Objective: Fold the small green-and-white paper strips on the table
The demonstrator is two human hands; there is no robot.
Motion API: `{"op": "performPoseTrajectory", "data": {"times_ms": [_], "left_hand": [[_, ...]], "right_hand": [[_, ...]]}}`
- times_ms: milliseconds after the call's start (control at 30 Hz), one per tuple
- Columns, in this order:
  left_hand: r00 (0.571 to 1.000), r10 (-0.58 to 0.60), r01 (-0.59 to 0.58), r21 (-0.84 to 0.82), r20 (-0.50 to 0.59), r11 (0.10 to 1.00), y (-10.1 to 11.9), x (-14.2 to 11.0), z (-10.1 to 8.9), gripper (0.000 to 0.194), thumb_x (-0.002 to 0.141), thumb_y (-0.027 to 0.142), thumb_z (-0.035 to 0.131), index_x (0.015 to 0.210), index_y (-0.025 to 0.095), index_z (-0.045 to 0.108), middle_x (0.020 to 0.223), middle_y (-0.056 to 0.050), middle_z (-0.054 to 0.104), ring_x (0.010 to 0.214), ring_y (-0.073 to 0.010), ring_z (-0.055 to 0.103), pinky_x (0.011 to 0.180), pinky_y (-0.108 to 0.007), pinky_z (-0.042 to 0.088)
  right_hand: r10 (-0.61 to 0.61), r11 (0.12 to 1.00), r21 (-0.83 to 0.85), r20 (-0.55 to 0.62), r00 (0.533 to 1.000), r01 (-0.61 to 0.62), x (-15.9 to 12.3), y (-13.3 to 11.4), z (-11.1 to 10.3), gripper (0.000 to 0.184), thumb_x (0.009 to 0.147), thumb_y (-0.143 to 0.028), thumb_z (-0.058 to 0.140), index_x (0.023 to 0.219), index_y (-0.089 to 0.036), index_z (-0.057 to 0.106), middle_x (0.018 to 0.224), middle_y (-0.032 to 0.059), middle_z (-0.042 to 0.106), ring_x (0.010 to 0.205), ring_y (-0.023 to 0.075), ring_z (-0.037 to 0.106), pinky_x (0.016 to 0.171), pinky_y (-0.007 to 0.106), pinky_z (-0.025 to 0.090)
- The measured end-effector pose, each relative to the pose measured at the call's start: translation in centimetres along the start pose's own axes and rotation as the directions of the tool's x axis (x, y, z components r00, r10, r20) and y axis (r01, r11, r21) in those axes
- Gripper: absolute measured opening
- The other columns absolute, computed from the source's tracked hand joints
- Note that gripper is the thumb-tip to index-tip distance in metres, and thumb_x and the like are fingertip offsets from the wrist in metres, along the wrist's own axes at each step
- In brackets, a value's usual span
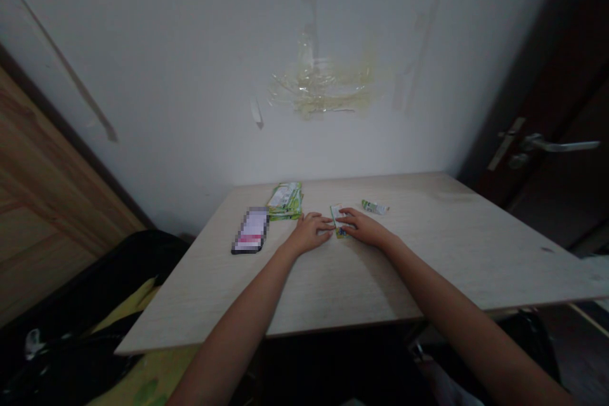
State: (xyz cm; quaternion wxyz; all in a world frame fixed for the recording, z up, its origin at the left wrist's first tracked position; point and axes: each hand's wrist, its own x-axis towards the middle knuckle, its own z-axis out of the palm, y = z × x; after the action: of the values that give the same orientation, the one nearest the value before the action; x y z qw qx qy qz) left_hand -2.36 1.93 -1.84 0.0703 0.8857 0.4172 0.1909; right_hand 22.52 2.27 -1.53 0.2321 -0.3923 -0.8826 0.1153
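Note:
A small flat green-and-white packet [338, 210] lies on the light wooden table [333, 292] between my hands. My left hand [311, 233] rests at its left side, fingers stretched towards its edge. From the right, my right hand [364, 228] reaches over the packet with spread fingertips lying on it. Neither hand is closed round anything. Beyond my left hand is a pile of similar green packets [286, 198]. A narrow, rolled or folded green-and-white packet [375, 207] lies behind my right hand. The print is too small to read.
A phone [251, 229] with a blurred screen lies left of the pile. The table meets a wall [200, 108] bearing peeling clear tape [328, 89]. At right is a dark door with a metal handle [561, 144]; at left, a wooden panel [42, 196] and a black bag [104, 285].

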Motion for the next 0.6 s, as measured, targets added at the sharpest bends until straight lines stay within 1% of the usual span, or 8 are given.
{"op": "performPoseTrajectory", "data": {"times_ms": [133,367,500,600], "left_hand": [[1.0,0.001,-0.001,0.011,-0.004,1.0,-0.06,0.01,0.08,0.029,0.094,0.041,0.059,0.119,0.037,0.073,0.135,0.004,0.066,0.131,-0.0265,0.047,0.115,-0.049,0.031],[1.0,0.017,-0.017,0.007,-0.008,1.0,0.12,-0.06,-0.22,0.029,0.094,0.04,0.059,0.119,0.035,0.073,0.134,0.003,0.067,0.13,-0.0263,0.048,0.113,-0.047,0.034],[1.0,0.02,-0.02,0.012,-0.015,1.0,-0.01,-0.03,-0.09,0.029,0.095,0.041,0.058,0.119,0.035,0.073,0.134,0.003,0.067,0.129,-0.027,0.049,0.113,-0.049,0.033],[1.0,0.02,-0.02,0.007,-0.019,1.0,-0.06,-0.03,-0.01,0.029,0.094,0.041,0.059,0.119,0.036,0.073,0.134,0.002,0.067,0.128,-0.027,0.049,0.112,-0.05,0.034]], "right_hand": [[-0.004,1.0,-0.001,0.007,1.0,0.004,0.04,0.12,-0.04,0.037,0.096,-0.027,0.053,0.129,-0.022,0.067,0.149,0.0118,0.051,0.137,0.0259,0.049,0.117,0.043,0.037],[-0.002,1.0,0.019,0.016,1.0,0.002,0.08,0.48,0.02,0.038,0.096,-0.033,0.052,0.129,-0.023,0.068,0.149,0.0107,0.051,0.137,0.0272,0.049,0.118,0.044,0.037],[-0.014,1.0,0.011,0.027,1.0,0.014,0.15,0.53,0.07,0.038,0.096,-0.031,0.051,0.129,-0.024,0.068,0.149,0.0097,0.051,0.138,0.0271,0.048,0.118,0.045,0.036],[-0.006,1.0,0.017,0.029,1.0,0.006,0.22,0.48,0.05,0.038,0.096,-0.031,0.052,0.128,-0.022,0.068,0.149,0.0111,0.052,0.138,0.0274,0.048,0.118,0.044,0.036]]}}
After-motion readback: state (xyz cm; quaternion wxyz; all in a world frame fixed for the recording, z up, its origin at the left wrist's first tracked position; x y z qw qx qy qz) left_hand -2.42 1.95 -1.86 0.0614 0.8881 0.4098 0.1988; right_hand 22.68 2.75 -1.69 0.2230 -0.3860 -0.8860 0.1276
